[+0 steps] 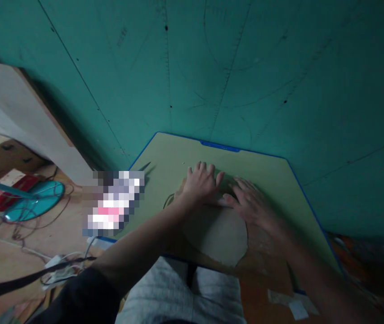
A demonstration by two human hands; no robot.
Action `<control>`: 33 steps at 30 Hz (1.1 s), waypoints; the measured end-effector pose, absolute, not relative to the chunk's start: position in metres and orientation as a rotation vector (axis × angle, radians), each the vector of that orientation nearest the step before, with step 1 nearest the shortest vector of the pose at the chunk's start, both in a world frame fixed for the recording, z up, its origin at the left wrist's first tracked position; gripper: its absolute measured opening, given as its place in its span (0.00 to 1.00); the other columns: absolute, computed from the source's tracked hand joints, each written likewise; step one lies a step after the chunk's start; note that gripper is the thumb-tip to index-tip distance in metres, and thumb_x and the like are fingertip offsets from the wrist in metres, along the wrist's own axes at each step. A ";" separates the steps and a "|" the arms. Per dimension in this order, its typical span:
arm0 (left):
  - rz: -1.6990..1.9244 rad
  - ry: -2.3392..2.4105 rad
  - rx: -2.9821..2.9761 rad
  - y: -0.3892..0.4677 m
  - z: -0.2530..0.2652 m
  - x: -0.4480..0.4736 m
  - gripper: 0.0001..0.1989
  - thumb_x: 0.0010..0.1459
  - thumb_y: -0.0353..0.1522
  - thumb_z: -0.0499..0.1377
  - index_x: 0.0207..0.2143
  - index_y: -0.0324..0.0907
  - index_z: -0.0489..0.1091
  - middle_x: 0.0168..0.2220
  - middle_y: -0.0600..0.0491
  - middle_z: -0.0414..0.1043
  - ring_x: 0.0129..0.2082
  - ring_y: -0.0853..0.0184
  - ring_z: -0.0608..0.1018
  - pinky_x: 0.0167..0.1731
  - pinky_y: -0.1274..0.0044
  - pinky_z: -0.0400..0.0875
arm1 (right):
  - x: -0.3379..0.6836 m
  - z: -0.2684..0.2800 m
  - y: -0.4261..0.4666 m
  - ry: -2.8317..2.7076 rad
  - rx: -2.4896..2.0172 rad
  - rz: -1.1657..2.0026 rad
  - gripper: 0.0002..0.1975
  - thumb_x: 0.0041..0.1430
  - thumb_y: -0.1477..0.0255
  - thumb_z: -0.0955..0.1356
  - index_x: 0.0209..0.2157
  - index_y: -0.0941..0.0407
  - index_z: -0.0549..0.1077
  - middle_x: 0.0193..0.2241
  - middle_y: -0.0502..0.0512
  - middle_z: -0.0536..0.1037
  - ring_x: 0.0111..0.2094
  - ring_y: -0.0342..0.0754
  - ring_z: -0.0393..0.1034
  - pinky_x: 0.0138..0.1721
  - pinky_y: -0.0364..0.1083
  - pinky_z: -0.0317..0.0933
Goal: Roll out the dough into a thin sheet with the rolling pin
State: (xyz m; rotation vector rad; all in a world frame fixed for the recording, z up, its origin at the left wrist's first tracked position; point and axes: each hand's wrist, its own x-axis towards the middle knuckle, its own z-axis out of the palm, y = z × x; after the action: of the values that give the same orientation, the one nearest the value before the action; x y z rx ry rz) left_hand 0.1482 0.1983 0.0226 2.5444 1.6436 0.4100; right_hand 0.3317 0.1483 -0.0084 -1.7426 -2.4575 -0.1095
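A pale, thin rolled-out sheet (217,234) with a rounded edge lies in front of me; I cannot tell whether it is dough or clay. Across its far part runs a light rolling pin (224,203), mostly hidden under my hands. My left hand (203,182) rests palm down over the pin's left part, fingers stretched forward and thumb out to the right. On the right side, my right hand (251,200) lies flat over the pin's other part, fingers extended and thumb apart. A brown board (266,252) shows under the sheet.
The blue-edged table (269,168) stands against a green wall (192,67). At its left are a pixelated item (114,202) and a thin pointed tool (146,165). Cables, a red box (6,189) and a turquoise round base (40,202) are on the floor at left.
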 end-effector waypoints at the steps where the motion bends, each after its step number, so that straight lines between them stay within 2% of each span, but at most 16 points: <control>1: 0.420 1.652 2.546 0.193 0.022 0.146 0.23 0.71 0.45 0.43 0.47 0.39 0.68 0.47 0.41 0.71 0.51 0.54 0.72 0.49 0.62 0.67 | 0.330 -0.007 0.143 -2.453 -1.733 -0.125 0.32 0.69 0.54 0.55 0.56 0.63 0.73 0.59 0.70 0.71 0.63 0.61 0.62 0.63 0.61 0.53; 4: 0.471 1.664 2.609 0.172 0.020 0.141 0.23 0.71 0.45 0.44 0.46 0.38 0.69 0.48 0.40 0.72 0.53 0.52 0.71 0.50 0.62 0.66 | 0.325 -0.005 0.124 -2.437 -1.718 -0.152 0.31 0.70 0.55 0.55 0.57 0.64 0.71 0.60 0.70 0.70 0.63 0.62 0.62 0.63 0.62 0.53; 9: 0.516 1.585 2.768 0.119 0.010 0.131 0.23 0.70 0.42 0.45 0.49 0.34 0.71 0.55 0.36 0.71 0.59 0.49 0.69 0.56 0.59 0.62 | 0.322 -0.009 0.083 -2.436 -1.632 -0.218 0.31 0.70 0.58 0.55 0.62 0.67 0.65 0.63 0.70 0.67 0.65 0.62 0.57 0.65 0.64 0.50; 11: 0.524 1.543 2.778 0.092 0.002 0.126 0.22 0.69 0.39 0.47 0.54 0.33 0.69 0.57 0.37 0.71 0.58 0.49 0.71 0.57 0.60 0.63 | 0.325 -0.014 0.068 -2.439 -1.578 -0.239 0.31 0.70 0.60 0.55 0.63 0.67 0.62 0.63 0.69 0.66 0.66 0.60 0.56 0.65 0.63 0.51; 14: 0.619 1.385 2.871 0.054 -0.010 0.114 0.26 0.66 0.34 0.51 0.62 0.28 0.62 0.61 0.36 0.67 0.62 0.48 0.67 0.62 0.60 0.58 | 0.326 -0.019 0.054 -2.462 -1.494 -0.270 0.29 0.70 0.63 0.55 0.66 0.65 0.58 0.64 0.69 0.65 0.67 0.59 0.54 0.65 0.64 0.51; 18: 0.673 1.447 2.847 0.035 -0.015 0.089 0.25 0.67 0.32 0.49 0.62 0.29 0.62 0.60 0.35 0.68 0.61 0.50 0.69 0.59 0.60 0.63 | 0.307 -0.014 0.055 -2.555 -1.413 -0.234 0.30 0.70 0.63 0.56 0.65 0.69 0.58 0.65 0.72 0.62 0.68 0.61 0.52 0.66 0.64 0.50; 22: 0.646 1.575 2.791 0.045 -0.008 0.067 0.24 0.67 0.36 0.52 0.59 0.30 0.65 0.57 0.36 0.71 0.59 0.48 0.72 0.58 0.59 0.66 | 0.278 -0.002 0.077 -2.605 -1.383 -0.126 0.30 0.68 0.64 0.58 0.64 0.70 0.59 0.65 0.72 0.63 0.67 0.60 0.53 0.67 0.63 0.49; 28: 0.532 1.618 2.817 0.063 0.000 0.054 0.27 0.67 0.42 0.53 0.62 0.35 0.63 0.62 0.37 0.65 0.65 0.42 0.63 0.59 0.54 0.64 | 0.257 0.007 0.120 -2.651 -1.320 0.031 0.29 0.68 0.64 0.57 0.64 0.66 0.61 0.65 0.67 0.63 0.68 0.58 0.51 0.67 0.63 0.47; 33: 0.503 1.659 2.772 0.089 0.002 0.038 0.29 0.67 0.46 0.51 0.61 0.35 0.63 0.60 0.34 0.67 0.64 0.40 0.64 0.58 0.51 0.63 | 0.241 0.010 0.156 -2.690 -1.276 0.122 0.31 0.67 0.62 0.58 0.66 0.64 0.59 0.66 0.65 0.62 0.69 0.57 0.48 0.69 0.62 0.40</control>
State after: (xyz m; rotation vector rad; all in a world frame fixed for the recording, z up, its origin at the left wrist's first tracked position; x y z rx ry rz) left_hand 0.0382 0.0893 0.0022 2.7724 1.6588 0.5026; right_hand 0.2411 0.1563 0.0097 -1.2759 -2.6897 0.1217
